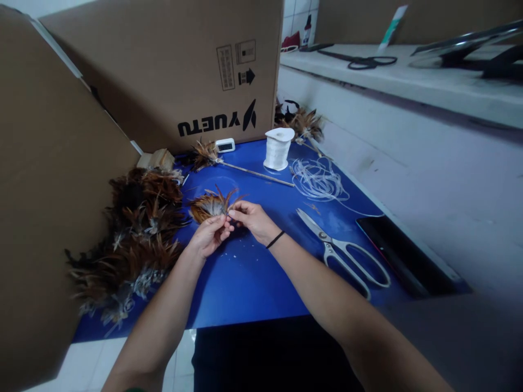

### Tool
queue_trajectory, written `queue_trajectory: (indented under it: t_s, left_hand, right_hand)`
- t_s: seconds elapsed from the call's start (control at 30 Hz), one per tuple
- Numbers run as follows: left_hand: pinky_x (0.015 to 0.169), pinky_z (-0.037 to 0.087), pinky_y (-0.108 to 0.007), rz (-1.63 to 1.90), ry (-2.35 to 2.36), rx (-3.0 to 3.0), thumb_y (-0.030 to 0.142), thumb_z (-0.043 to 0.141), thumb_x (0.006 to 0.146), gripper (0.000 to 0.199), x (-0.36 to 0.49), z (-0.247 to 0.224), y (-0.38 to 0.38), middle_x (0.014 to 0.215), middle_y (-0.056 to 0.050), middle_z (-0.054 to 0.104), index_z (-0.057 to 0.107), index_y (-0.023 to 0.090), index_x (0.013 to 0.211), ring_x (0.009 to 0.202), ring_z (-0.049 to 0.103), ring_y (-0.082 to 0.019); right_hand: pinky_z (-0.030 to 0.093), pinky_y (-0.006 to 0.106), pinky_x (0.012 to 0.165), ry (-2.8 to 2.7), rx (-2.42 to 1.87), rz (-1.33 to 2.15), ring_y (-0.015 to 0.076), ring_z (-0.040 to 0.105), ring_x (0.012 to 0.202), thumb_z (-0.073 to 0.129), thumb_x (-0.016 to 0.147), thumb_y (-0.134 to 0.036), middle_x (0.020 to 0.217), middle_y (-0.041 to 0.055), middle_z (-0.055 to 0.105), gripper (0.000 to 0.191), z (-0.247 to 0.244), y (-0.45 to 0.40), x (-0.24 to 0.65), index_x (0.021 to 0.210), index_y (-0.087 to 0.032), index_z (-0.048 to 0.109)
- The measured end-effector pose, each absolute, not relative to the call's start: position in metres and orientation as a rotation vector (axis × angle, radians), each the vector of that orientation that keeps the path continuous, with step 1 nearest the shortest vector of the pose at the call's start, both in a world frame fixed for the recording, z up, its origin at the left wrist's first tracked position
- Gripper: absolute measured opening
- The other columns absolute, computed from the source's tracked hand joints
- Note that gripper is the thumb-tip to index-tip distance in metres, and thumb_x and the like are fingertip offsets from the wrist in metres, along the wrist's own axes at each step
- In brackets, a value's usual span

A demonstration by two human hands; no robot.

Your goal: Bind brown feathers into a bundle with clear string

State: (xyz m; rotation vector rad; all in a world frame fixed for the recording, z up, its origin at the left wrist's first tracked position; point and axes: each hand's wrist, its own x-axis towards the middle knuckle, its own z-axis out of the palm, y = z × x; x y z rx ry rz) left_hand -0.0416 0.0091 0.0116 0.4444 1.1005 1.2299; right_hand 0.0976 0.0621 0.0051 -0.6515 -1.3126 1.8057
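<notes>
A small fan of brown and grey feathers (pixel 210 206) lies over the blue table (pixel 253 294), its narrow end at my fingertips. My left hand (pixel 212 234) is pinched at that end, fingers curled. My right hand (pixel 252 219) meets it from the right, thumb and forefinger pressed together on the feathers; a dark band circles the wrist. Loose feathers (pixel 141 218) are heaped in bunches left of my hands. Behind my hands lies a thin stick (pixel 261 175) with a feather tuft (pixel 204 156) on its left end.
Open-handled scissors (pixel 343 250) and a dark tablet (pixel 404 256) lie at the right. Further back are a white spool (pixel 278 149), tangled clear strip (pixel 318 179) and a small white display (pixel 225 145). Cardboard (pixel 163 71) stands behind and left; a ledge (pixel 429 81) runs along the right.
</notes>
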Motion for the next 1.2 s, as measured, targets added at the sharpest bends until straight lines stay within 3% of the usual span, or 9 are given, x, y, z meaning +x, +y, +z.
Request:
queue_trajectory:
  t_s: [0.43, 0.7, 0.93, 1.2]
  left_hand:
    - [0.046, 0.051, -0.014, 1.204, 1.088, 0.502, 0.015, 0.069, 0.072, 0.008, -0.0450, 0.0067, 0.0087, 0.056, -0.003, 0.061, 0.065, 0.009, 0.068, 0.051, 0.062, -0.010]
    - [0.049, 0.050, -0.016, 1.302, 1.136, 0.736, 0.029, 0.077, 0.062, 0.023, -0.0455, 0.0013, 0.0107, 0.059, -0.004, 0.063, 0.067, 0.010, 0.070, 0.055, 0.061, -0.010]
    - [0.051, 0.050, -0.021, 1.399, 1.219, 0.931, 0.033, 0.075, 0.063, 0.026, -0.0394, 0.0019, 0.0098, 0.060, -0.005, 0.063, 0.069, 0.010, 0.074, 0.056, 0.061, -0.012]
    - [0.053, 0.051, -0.022, 1.349, 1.221, 0.956, 0.034, 0.075, 0.064, 0.026, -0.0432, 0.0017, 0.0095, 0.060, -0.004, 0.064, 0.069, 0.010, 0.072, 0.058, 0.062, -0.013]
  right_hand:
    - [0.040, 0.022, 0.056, -1.368, -0.728, 1.745, 0.0081, 0.052, 0.060, 0.071, 0.062, -0.032, 0.066, -0.0019, 0.061, 0.022, 0.0066, 0.0637, 0.0993, 0.073, -0.015, 0.062]
    - [0.038, 0.022, 0.052, -1.366, -0.786, 1.691, 0.0076, 0.050, 0.054, 0.072, 0.059, -0.032, 0.060, -0.0017, 0.059, 0.025, 0.0104, 0.0622, 0.0985, 0.073, -0.013, 0.063]
    - [0.036, 0.023, 0.052, -1.504, -0.856, 1.456, 0.0087, 0.048, 0.052, 0.069, 0.063, -0.034, 0.057, -0.0017, 0.058, 0.021, 0.0075, 0.0627, 0.0973, 0.062, -0.014, 0.061]
    - [0.042, 0.024, 0.056, -1.501, -0.760, 1.454, 0.0102, 0.053, 0.055, 0.068, 0.065, -0.031, 0.060, -0.0004, 0.062, 0.018, 0.0045, 0.0639, 0.0971, 0.067, -0.014, 0.066]
